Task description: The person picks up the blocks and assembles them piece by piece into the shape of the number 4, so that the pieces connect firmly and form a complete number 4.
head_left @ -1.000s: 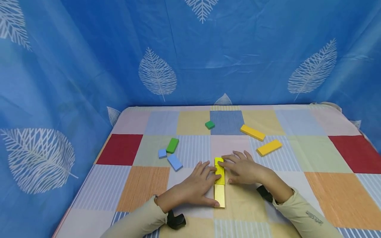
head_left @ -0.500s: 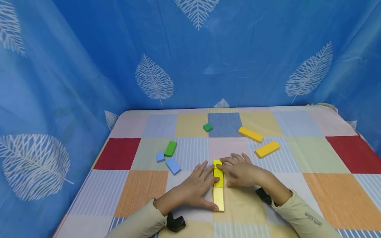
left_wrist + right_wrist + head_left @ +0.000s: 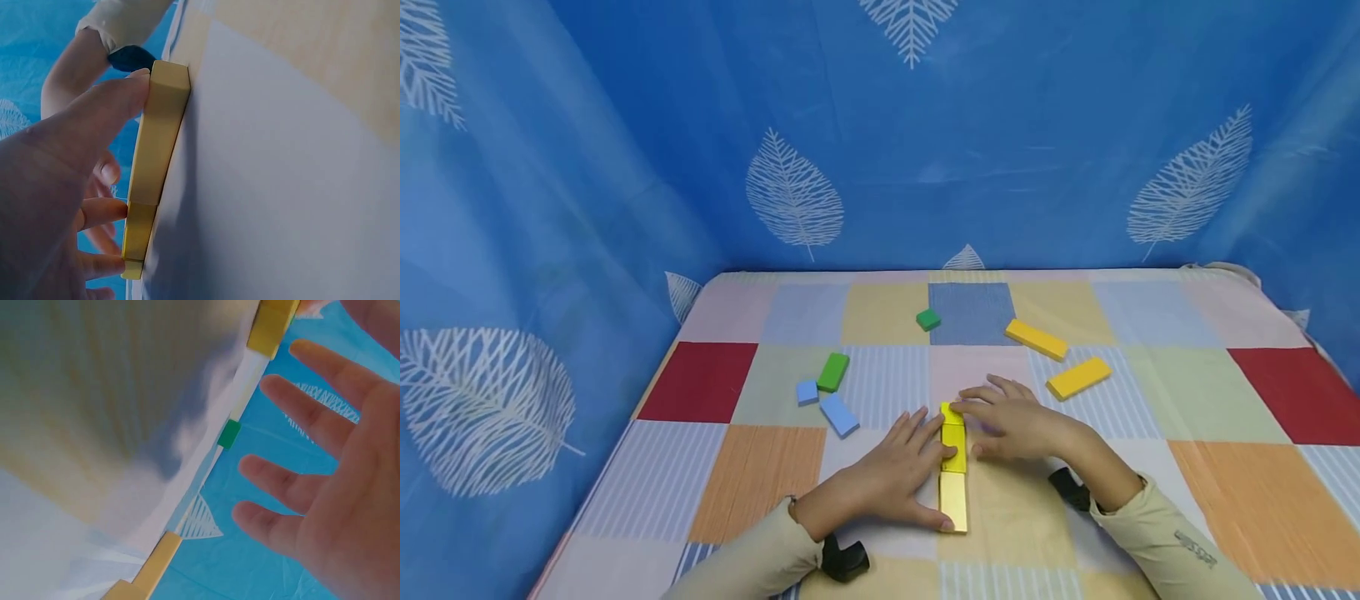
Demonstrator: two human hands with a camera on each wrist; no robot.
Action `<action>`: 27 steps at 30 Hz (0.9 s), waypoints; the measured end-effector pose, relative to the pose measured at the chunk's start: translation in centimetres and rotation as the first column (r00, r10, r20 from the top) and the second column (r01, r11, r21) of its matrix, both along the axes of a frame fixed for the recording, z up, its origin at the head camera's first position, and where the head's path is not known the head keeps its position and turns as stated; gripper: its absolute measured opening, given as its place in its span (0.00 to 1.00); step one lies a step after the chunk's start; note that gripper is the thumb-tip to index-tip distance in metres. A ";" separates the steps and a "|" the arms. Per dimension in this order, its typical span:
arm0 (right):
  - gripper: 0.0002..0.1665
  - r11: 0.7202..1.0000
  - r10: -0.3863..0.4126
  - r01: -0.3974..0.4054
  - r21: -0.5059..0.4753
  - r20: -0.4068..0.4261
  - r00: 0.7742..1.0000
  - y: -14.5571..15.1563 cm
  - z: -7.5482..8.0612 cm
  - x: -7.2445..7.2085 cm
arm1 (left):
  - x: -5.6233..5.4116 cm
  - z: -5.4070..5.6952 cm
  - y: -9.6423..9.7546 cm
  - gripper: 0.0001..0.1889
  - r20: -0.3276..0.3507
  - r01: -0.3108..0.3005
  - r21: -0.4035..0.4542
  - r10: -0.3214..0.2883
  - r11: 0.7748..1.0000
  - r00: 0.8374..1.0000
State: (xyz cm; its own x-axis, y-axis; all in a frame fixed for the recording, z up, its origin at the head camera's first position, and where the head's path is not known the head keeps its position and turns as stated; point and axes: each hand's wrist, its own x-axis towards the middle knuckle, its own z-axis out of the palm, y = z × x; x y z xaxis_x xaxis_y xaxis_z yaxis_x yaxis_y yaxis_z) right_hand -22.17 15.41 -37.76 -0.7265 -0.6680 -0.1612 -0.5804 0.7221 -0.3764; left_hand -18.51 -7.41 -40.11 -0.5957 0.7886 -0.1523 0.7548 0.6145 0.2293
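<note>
neatly end to end, three glossy yellow blocks (image 3: 955, 465), left hand (image 3: 895, 472) spread against them, right hand (image 3: 1017, 423) loosely outstretched

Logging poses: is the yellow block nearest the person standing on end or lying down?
Lying down: in the head view, yellow block runs lengthwise along the patchwork cloth, left hand touching it.

The near edge of the cloth (image 3: 1232, 483) is cut off in the head view. Toward that edge, a sleeve print (image 3: 1195, 548) is too small to be read; the middle yellow block (image 3: 955, 437) is partly hidden by the left hand (image 3: 887, 477).
</note>
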 end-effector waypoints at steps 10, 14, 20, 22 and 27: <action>0.35 0.995 0.101 -0.096 0.041 -0.176 0.979 -0.6 -0.6 -6.7 | -0.2 -0.2 0.7 0.42 0.006 0.003 -0.017 -0.003 1.000 1.000; 0.35 0.983 0.183 -0.171 0.072 -0.221 0.958 -1.6 -0.7 -9.3 | 0.0 -0.2 0.7 0.43 0.031 -0.002 -0.022 0.002 1.000 1.000; 0.37 0.950 0.309 -0.287 0.125 -0.229 0.923 -3.5 -1.9 -12.0 | 0.7 -0.2 0.6 0.43 0.036 0.027 -0.053 -0.025 0.998 0.999; 0.37 0.936 0.350 -0.324 0.137 -0.258 0.901 -4.2 -2.2 -12.6 | 1.0 -0.1 0.7 0.43 0.029 0.036 -0.063 -0.034 0.997 0.999; 0.40 0.892 0.451 -0.415 0.177 -0.296 0.842 -6.8 -2.2 -13.3 | 1.7 0.1 0.6 0.43 0.022 0.043 -0.074 -0.041 0.996 0.999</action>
State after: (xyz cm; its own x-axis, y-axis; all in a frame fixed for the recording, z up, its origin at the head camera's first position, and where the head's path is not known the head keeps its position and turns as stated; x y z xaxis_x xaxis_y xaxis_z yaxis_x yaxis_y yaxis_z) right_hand -35.46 8.65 -39.95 -0.3899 -0.9193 -0.0541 -0.9182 0.3926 -0.0533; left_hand -16.77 -6.77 -40.00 -0.5586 0.7986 -0.2240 0.7758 0.5986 0.1998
